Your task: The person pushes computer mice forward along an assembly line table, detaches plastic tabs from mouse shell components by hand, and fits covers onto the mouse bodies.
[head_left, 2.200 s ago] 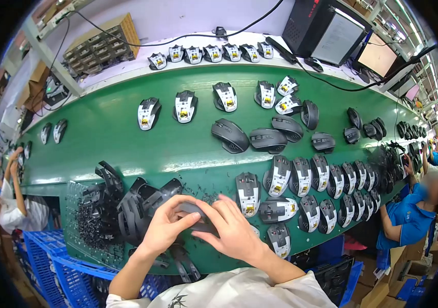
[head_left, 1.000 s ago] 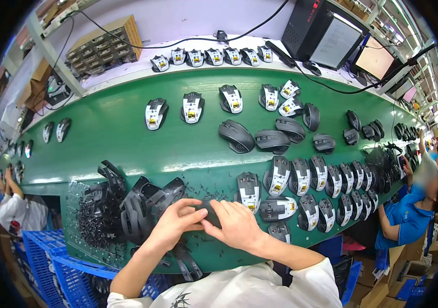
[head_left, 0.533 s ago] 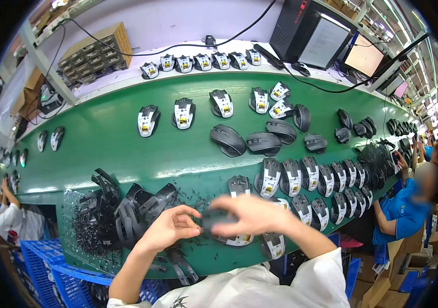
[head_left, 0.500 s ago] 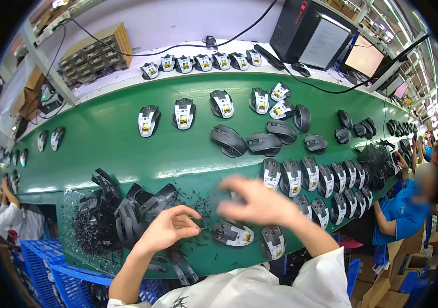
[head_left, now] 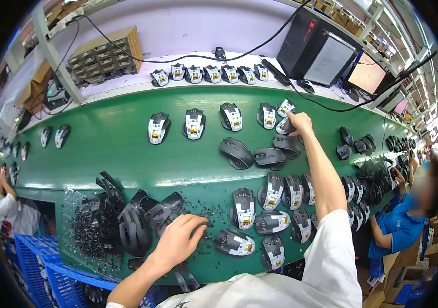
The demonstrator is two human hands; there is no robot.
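Note:
My left hand hovers over the near part of the green bench, thumb and fingers apart, with nothing visible in it. Small black pieces are scattered just beyond its fingertips. My right hand reaches to the far group of mice, its fingers around a dark mouse that they partly hide. Beside it are a white-and-grey mouse and dark mice. To the right of my left hand, opened mice with white bodies lie in rows.
Black shell parts and a clear bag of small black pieces lie at left. Blue crates stand below. A shelf holds several mice and a computer tower. Co-workers sit at both sides.
My right hand has moved from beside my left hand out to the far mice. My left hand's thumb and fingers have parted. The camera view has shifted slightly.

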